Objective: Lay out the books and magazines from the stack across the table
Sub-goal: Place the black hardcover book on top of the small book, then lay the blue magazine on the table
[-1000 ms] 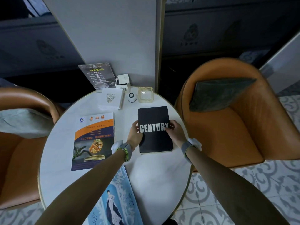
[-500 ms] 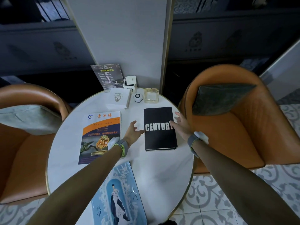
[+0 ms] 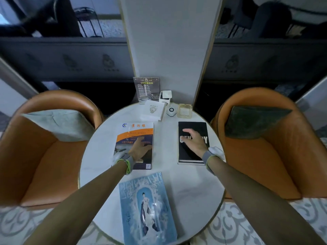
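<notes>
Three publications lie flat and apart on the round white table (image 3: 191, 191). A black book with white lettering (image 3: 191, 126) sits at the right; my right hand (image 3: 193, 140) rests flat on its cover, fingers spread. At the left lies an orange-and-white magazine (image 3: 136, 129), and my left hand (image 3: 140, 148) lies palm down on its lower half, fingers apart. A pale blue magazine (image 3: 146, 207) with a figure on the cover lies at the near edge, untouched.
At the table's far side stand a dark price sign (image 3: 146, 88), a white box (image 3: 165, 97), a white booklet (image 3: 154, 110), a round call button (image 3: 171, 110) and a glass ashtray (image 3: 184, 111). Orange armchairs with cushions flank the table, left (image 3: 40, 156) and right (image 3: 276, 156).
My hands have let go of the black book's edges. The right hand has moved onto its cover, the left hand has shifted left onto the orange magazine. The camera has tilted up.
</notes>
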`<state>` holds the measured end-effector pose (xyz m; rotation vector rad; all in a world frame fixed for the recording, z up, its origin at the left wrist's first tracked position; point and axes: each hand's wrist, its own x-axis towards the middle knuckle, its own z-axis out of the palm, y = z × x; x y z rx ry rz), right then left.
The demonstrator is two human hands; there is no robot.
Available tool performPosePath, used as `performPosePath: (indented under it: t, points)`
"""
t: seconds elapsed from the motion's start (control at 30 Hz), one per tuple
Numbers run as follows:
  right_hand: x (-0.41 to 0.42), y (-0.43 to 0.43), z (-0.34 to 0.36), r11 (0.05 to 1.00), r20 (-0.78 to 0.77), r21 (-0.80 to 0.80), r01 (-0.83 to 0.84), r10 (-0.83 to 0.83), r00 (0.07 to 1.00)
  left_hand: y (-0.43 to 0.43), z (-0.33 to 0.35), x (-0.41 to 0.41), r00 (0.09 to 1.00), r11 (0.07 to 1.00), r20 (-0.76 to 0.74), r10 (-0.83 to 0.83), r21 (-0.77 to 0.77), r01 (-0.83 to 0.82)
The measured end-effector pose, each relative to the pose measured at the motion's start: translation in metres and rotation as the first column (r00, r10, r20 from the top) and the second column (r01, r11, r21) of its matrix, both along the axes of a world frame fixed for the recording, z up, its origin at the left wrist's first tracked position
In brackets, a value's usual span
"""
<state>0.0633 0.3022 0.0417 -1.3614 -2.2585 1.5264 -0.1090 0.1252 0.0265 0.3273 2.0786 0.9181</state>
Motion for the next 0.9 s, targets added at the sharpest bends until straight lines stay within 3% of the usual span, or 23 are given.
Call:
performPosePath:
  t: [0.17,0.37,0.47,0.6,0.9]
  points:
    - [-0.015,-0.056,-0.001,0.995,0.047,-0.062,-0.084,0.087,0.995,-0.065,0.003,-0.01,1.0,1.0,-0.003,-0.002,0.006,0.002]
    - [-0.011,-0.105,-0.02,0.986,0.263,-0.144,-0.085,0.121,0.957,-0.12,-0.007,-0.014,0.99,0.992,-0.061,-0.126,-0.028,0.125]
    - [-0.003,-0.123,-0.034,0.986,0.342,-0.148,-0.074,0.122,0.932,-0.146,-0.02,-0.012,0.996,0.996,-0.035,-0.084,-0.018,0.084]
    - [0.008,-0.141,-0.049,0.973,0.481,-0.193,-0.126,0.205,0.852,-0.173,-0.03,0.001,0.991,0.99,0.122,0.062,-0.136,-0.046]
    - [0.03,-0.177,-0.079,0.933,0.532,-0.323,-0.159,0.318,0.785,-0.216,-0.061,0.037,0.984,0.941,0.146,0.101,-0.335,-0.047]
